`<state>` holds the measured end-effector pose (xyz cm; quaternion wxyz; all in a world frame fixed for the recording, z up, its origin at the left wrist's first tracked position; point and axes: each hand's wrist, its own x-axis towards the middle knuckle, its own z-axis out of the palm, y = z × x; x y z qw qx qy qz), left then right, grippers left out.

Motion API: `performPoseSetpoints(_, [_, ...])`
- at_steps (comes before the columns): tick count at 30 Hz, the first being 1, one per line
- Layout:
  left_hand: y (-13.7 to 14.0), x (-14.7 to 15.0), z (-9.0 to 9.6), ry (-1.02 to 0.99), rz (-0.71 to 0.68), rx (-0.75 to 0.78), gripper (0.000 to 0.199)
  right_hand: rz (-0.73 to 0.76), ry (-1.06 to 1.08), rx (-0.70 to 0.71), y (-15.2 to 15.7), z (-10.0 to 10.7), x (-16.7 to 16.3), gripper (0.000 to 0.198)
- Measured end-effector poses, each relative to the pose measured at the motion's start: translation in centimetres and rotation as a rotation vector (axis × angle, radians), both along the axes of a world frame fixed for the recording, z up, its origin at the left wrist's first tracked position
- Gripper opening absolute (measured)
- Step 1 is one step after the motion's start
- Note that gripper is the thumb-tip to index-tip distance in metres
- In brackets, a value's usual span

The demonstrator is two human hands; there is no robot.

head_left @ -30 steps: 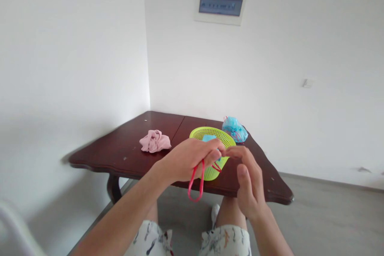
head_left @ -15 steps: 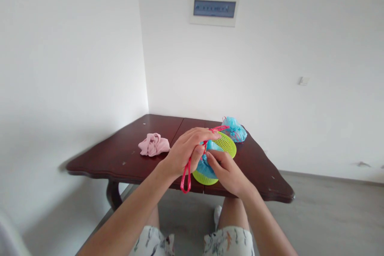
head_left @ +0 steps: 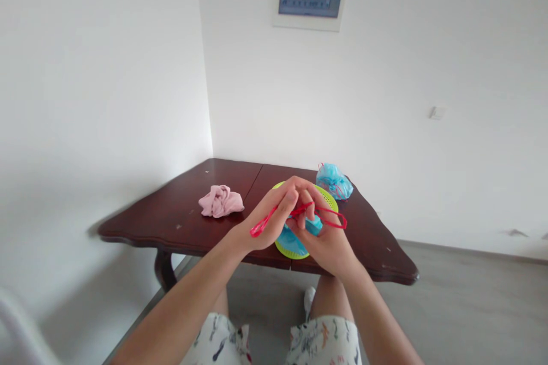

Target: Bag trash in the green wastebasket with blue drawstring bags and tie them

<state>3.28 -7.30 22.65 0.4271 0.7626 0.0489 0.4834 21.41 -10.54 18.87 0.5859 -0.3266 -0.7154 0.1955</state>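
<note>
My left hand (head_left: 270, 218) and my right hand (head_left: 327, 245) meet over a light green perforated basket (head_left: 330, 201). Both are closed on the red drawstring (head_left: 262, 227) of a blue plastic bag (head_left: 293, 240). One loop of the string hangs out past the left wrist side, and another sticks out across the right hand. The bag lies in the basket, partly hidden under my fingers. Where the string crosses between the fingertips, I cannot make out the details.
On the dark brown wooden table (head_left: 154, 214), a crumpled pink cloth (head_left: 220, 202) lies to the left. Another blue plastic bag (head_left: 334, 182) with red string sits at the back right, behind the basket. White walls border the table's far and left sides.
My hands have drawn closer together, fingers now overlapping at the string. A red loop has moved from beyond the left fingertips to across the right hand. The view has tilted slightly down.
</note>
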Motion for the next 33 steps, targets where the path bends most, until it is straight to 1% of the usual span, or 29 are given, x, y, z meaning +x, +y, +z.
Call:
performPoseSetpoints(3, [0.2, 0.0, -0.1, -0.030, 0.055, -0.025, 0.052, 0.036, 0.069, 0.013, -0.1, 0.1, -0.1, 0.023])
performPoseSetpoints(7, [0.5, 0.1, -0.2, -0.065, 0.075, -0.074, 0.056, 0.092, 0.190, -0.035, -0.6, 0.3, 0.0, 0.021])
performPoseSetpoints(10, [0.5, 0.0, -0.2, -0.045, 0.072, -0.085, 0.058, 0.154, 0.232, -0.078, -0.6, -0.1, -0.1, 0.025])
performPoseSetpoints(13, [0.5, -0.3, -0.2, -0.029, 0.074, -0.077, 0.060, 0.248, 0.311, -0.083, -0.3, -0.6, -0.2, 0.031])
performPoseSetpoints(15, [0.6, -0.6, -0.2, -0.005, 0.131, -0.037, 0.059, 0.262, 0.346, -0.054, -0.2, -1.0, 0.0, 0.035])
performPoseSetpoints(18, [0.9, -1.0, -0.2, 0.025, 0.241, 0.023, 0.058, 0.213, 0.304, -0.010, -0.4, -1.5, 0.7, 0.036])
performPoseSetpoints(20, [1.1, -0.9, -0.4, 0.001, 0.262, 0.004, 0.060, 0.188, 0.203, -0.003, -0.8, -1.8, 1.3, 0.033])
performPoseSetpoints(23, [1.1, -0.5, -0.5, -0.090, 0.239, -0.042, 0.063, 0.176, 0.041, -0.046, -1.3, -2.0, 1.9, 0.032])
performPoseSetpoints(25, [1.0, -0.2, -0.5, -0.137, 0.172, -0.050, 0.063, 0.146, 0.012, -0.090, -1.3, -1.9, 1.9, 0.038])
performPoseSetpoints(27, [0.7, 0.0, -0.4, -0.136, 0.080, -0.049, 0.065, 0.089, 0.078, -0.113, -1.1, -1.5, 1.7, 0.045])
performPoseSetpoints(29, [0.4, 0.0, -0.3, -0.091, 0.016, -0.039, 0.067, 0.047, 0.172, -0.111, -0.6, -0.8, 1.5, 0.049])
performPoseSetpoints(31, [0.1, -0.1, -0.3, -0.028, -0.005, 0.004, 0.066, 0.063, 0.220, -0.122, -0.2, -0.1, 1.3, 0.052])
performPoseSetpoints(33, [0.0, -0.3, -0.3, 0.041, -0.001, 0.082, 0.067, 0.129, 0.248, -0.169, 0.3, 0.4, 1.2, 0.055])
